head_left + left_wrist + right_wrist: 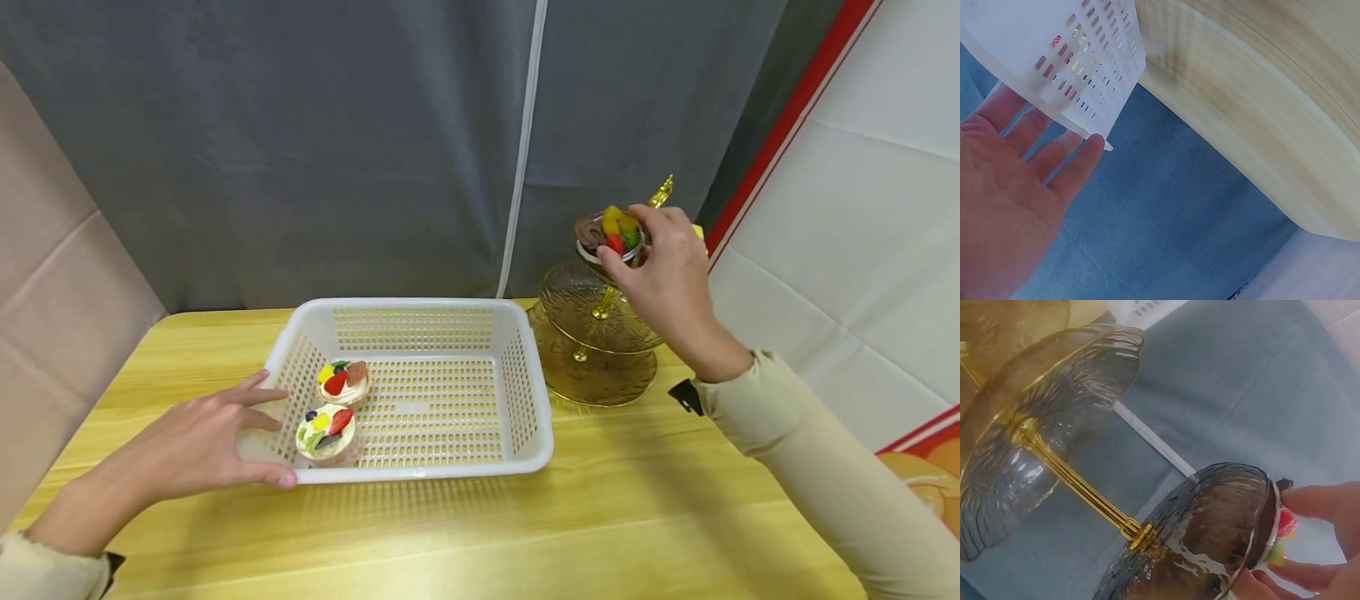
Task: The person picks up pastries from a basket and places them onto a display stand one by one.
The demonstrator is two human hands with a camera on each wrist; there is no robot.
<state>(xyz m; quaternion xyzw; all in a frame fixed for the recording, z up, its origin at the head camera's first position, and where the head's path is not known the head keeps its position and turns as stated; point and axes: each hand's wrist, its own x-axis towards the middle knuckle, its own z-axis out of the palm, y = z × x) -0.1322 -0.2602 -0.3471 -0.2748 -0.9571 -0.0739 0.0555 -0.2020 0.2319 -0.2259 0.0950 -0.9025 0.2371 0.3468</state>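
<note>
My right hand (667,262) pinches a chocolate fruit cupcake (592,233) between thumb and fingers at the top tier of a gold-and-glass cake stand (600,392). Brown swirled cream and yellow, red and green fruit pieces top the cupcake. From the right wrist view, the fingertips are right at the rim of the glass top tier (1210,512). At the left end of a white plastic basket (420,473), my left hand (195,442) rests with spread fingers along the rim. Two cream fruit cupcakes, one behind (345,383) and one in front (327,435), sit inside the basket's left side.
Both lower tiers of the stand, a middle plate (570,308) and a wider bottom plate, show bare glass. A wooden table (487,542) carries everything. Grey curtain (300,150) hangs behind, with pale panels on either side. Something yellow (699,232) peeks out behind the right hand.
</note>
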